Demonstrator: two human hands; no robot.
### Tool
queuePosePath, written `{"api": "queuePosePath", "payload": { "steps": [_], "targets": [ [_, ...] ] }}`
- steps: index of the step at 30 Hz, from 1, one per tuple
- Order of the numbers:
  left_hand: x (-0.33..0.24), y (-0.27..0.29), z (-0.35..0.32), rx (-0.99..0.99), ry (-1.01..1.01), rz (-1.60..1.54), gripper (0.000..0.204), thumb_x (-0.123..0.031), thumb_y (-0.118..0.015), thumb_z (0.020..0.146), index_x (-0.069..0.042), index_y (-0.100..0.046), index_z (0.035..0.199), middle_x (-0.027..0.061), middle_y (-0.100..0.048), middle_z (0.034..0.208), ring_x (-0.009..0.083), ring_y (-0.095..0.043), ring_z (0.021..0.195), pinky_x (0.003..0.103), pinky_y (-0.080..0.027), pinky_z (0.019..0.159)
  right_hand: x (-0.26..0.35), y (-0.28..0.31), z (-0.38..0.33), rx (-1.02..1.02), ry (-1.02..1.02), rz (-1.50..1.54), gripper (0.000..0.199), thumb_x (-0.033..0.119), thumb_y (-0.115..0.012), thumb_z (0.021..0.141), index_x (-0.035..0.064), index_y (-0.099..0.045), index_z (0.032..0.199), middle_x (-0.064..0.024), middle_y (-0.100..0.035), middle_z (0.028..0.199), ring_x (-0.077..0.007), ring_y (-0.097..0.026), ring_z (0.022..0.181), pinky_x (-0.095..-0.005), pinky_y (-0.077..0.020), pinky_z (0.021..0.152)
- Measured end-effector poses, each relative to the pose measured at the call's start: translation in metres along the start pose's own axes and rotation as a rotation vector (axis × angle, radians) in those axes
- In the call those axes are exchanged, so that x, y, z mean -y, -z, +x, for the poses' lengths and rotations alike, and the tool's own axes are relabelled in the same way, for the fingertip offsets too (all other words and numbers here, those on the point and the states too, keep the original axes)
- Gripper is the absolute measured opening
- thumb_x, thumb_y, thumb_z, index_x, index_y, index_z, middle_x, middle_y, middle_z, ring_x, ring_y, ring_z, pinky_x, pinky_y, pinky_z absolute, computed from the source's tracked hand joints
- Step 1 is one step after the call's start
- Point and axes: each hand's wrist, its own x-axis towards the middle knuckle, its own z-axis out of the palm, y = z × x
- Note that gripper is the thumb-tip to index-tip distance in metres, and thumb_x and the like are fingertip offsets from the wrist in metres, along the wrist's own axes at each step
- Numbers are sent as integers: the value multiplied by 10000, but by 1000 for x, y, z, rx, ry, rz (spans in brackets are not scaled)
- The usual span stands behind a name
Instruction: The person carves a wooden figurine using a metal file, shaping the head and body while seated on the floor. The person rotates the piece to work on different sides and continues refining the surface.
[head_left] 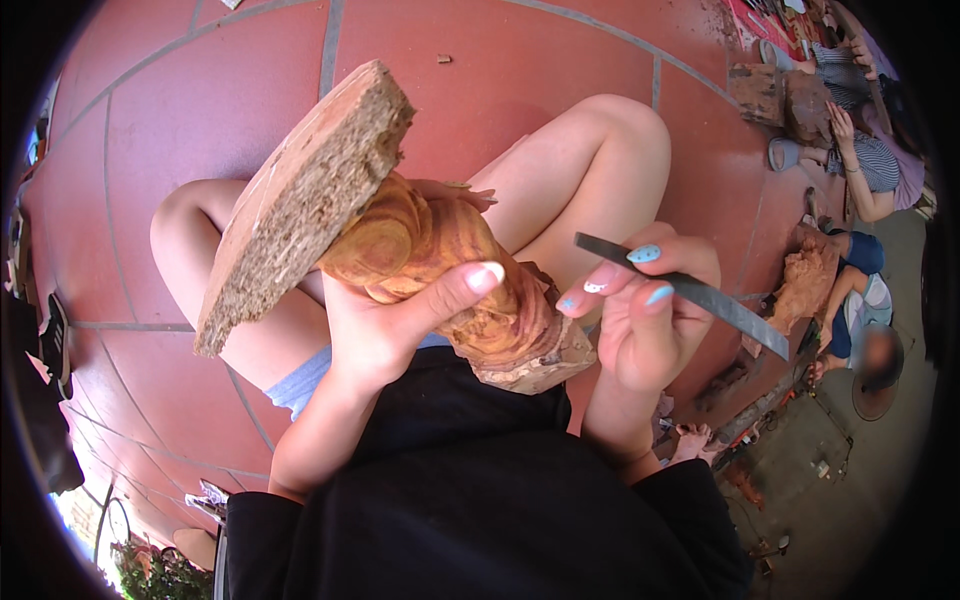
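One wooden carving (510, 325), one flat dark tool (700, 292), both in hand!
Left hand (385, 325) clamps round the carving, thumb across its swirls, holding it tilted above the person's lap; a rough-edged slab (290, 215) juts at its upper-left end. Right hand (650, 330), well apart, grips the tool with its fingers, just beside the wood.

Brightly lit red tiled floor (160, 225), grey joints (331, 45), grey ground (862, 520) at right, leafy plant (165, 576) lower left

Red floor tiles (480, 75) show, with a dark shoe (53, 347) at left and greenery (160, 574) lower left.
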Motion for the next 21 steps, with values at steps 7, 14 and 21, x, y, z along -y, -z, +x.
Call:
{"api": "queuePosePath", "payload": {
  "steps": [7, 14, 21],
  "targets": [
    [2, -2, -5, -104, 36, -43, 507, -74, -738, 774, 77, -498, 1194, 201, -600, 1159, 270, -618, 1051, 388, -481, 949, 7, -13, -1, -92, -186, 171, 260, 142, -536, 973, -73, -543, 1119, -167, -633, 842, -193, -655, 669, -277, -545, 624],
    [-9, 0, -3, 121, 0, 19, 596, -34, -761, 744, 76, -472, 1254, 193, -581, 1185, 237, -584, 1101, 372, -475, 948, 2, -19, 11, -41, -163, 145, 207, 74, -495, 980, -85, -546, 1103, -135, -636, 825, -157, -644, 735, -246, -522, 662],
    [-2, 4, -2, 225, -53, 68, 739, -21, -816, 659, 81, -436, 1284, 198, -571, 1190, 256, -560, 1140, 386, -448, 979, -4, -15, 14, 103, -33, 48, 242, 171, -362, 1028, -41, -473, 993, -122, -495, 785, -166, -538, 590, -294, -500, 566]
  ]
}}
